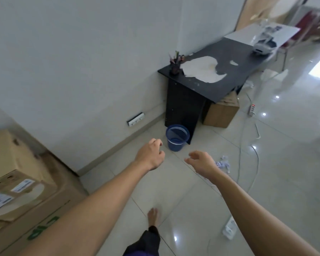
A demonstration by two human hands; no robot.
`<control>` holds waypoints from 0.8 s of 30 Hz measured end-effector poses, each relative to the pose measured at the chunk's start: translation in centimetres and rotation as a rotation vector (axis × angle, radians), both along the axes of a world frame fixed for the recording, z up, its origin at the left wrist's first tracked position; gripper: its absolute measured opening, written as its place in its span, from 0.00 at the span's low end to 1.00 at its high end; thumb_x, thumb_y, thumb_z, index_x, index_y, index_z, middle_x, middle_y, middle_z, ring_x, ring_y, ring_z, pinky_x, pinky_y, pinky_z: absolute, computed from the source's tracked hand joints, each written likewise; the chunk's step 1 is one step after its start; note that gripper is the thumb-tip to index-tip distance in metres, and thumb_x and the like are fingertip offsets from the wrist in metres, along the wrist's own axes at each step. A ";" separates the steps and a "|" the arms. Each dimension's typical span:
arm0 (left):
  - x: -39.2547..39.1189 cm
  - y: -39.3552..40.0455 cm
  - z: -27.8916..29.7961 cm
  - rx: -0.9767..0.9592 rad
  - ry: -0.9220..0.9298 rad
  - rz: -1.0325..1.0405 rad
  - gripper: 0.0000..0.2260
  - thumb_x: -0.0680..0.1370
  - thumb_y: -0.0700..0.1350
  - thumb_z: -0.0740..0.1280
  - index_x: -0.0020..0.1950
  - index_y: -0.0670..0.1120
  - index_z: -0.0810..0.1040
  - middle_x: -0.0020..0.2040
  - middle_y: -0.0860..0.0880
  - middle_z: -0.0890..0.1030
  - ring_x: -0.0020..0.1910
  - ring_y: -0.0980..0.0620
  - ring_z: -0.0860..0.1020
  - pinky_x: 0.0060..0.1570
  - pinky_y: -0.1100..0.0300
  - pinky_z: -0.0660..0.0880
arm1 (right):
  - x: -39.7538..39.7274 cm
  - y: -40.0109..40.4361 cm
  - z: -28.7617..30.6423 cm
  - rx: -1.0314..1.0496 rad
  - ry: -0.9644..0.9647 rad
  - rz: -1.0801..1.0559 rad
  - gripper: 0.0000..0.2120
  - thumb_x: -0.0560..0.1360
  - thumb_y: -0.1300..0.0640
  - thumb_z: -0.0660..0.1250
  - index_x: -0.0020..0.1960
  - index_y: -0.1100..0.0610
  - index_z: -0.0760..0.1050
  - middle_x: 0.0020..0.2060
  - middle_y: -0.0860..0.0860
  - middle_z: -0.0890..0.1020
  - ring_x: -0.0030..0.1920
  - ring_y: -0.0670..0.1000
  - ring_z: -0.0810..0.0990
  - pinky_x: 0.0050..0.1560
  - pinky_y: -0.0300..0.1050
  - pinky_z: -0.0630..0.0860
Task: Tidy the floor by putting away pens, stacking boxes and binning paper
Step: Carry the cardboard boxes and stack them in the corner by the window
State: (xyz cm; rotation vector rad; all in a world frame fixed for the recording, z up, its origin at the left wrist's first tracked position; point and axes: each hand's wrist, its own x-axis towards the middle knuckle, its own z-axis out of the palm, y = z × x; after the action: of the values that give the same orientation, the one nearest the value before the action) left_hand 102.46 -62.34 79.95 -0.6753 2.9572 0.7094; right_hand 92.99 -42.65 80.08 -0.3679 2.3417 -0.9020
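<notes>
Both my arms reach forward over the tiled floor. My left hand (pixel 151 154) has loosely curled fingers and holds nothing. My right hand (pixel 201 161) hangs relaxed and holds nothing too. A blue mesh bin (pixel 176 137) stands on the floor just beyond my hands, beside a black desk (pixel 229 58). Crumpled paper (pixel 223 163) lies on the tiles right of my right hand. A dark pen holder (pixel 175 66) with several pens sits on the desk's near corner. Stacked cardboard boxes (pixel 17 185) stand at the left, against the wall.
Another cardboard box (pixel 222 111) sits under the desk. A power strip (pixel 251 109) and cables trail across the floor at the right. A white item (pixel 230 228) lies on the tiles at the lower right. My bare foot (pixel 152 217) is below my hands.
</notes>
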 end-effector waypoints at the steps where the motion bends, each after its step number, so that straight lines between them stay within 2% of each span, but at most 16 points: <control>1: -1.2 0.8 -0.2 0.002 -0.010 -0.017 0.16 0.80 0.47 0.61 0.66 0.46 0.73 0.67 0.47 0.74 0.61 0.44 0.76 0.58 0.51 0.74 | -0.8 0.9 -0.3 -0.004 -0.007 -0.018 0.25 0.79 0.47 0.70 0.72 0.58 0.74 0.64 0.54 0.80 0.62 0.54 0.79 0.65 0.55 0.77; 9: -13.5 5.3 -3.9 0.080 -0.083 -0.133 0.17 0.81 0.48 0.60 0.69 0.47 0.72 0.69 0.48 0.73 0.64 0.47 0.75 0.61 0.53 0.73 | -9.7 6.7 -3.3 0.008 -0.077 -0.163 0.25 0.77 0.46 0.70 0.70 0.56 0.74 0.61 0.52 0.82 0.56 0.52 0.81 0.60 0.52 0.79; 11: -16.4 6.3 -4.6 0.114 -0.109 -0.151 0.17 0.81 0.49 0.60 0.69 0.47 0.71 0.70 0.48 0.73 0.64 0.47 0.75 0.62 0.52 0.73 | -12.2 8.2 -3.6 0.024 -0.088 -0.199 0.24 0.77 0.47 0.71 0.70 0.56 0.74 0.61 0.52 0.83 0.54 0.51 0.82 0.57 0.48 0.79; 14: -21.5 8.1 -4.8 0.151 -0.137 -0.191 0.17 0.81 0.49 0.60 0.69 0.47 0.71 0.69 0.48 0.73 0.64 0.46 0.75 0.63 0.51 0.73 | -16.3 10.3 -3.1 0.040 -0.096 -0.254 0.23 0.79 0.49 0.70 0.70 0.56 0.74 0.60 0.52 0.82 0.51 0.51 0.81 0.45 0.43 0.77; 18: -28.3 10.7 -4.3 0.156 -0.122 -0.236 0.17 0.80 0.49 0.62 0.69 0.47 0.73 0.68 0.47 0.75 0.64 0.45 0.75 0.64 0.50 0.72 | -21.5 13.1 -3.0 0.017 -0.091 -0.355 0.24 0.78 0.48 0.71 0.71 0.56 0.73 0.61 0.52 0.82 0.46 0.50 0.81 0.56 0.51 0.80; 24: -37.9 15.4 -3.8 0.182 -0.146 -0.302 0.18 0.80 0.49 0.63 0.69 0.47 0.73 0.68 0.47 0.75 0.63 0.45 0.76 0.64 0.49 0.73 | -29.2 17.7 -3.5 -0.012 -0.127 -0.463 0.25 0.77 0.47 0.72 0.70 0.56 0.74 0.59 0.52 0.82 0.53 0.54 0.82 0.58 0.53 0.80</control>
State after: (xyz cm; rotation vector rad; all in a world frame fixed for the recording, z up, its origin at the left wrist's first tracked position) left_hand 64.53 -46.98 76.12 -0.2475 2.7315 0.8448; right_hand 63.82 -24.91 76.57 0.2352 2.3415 -1.1119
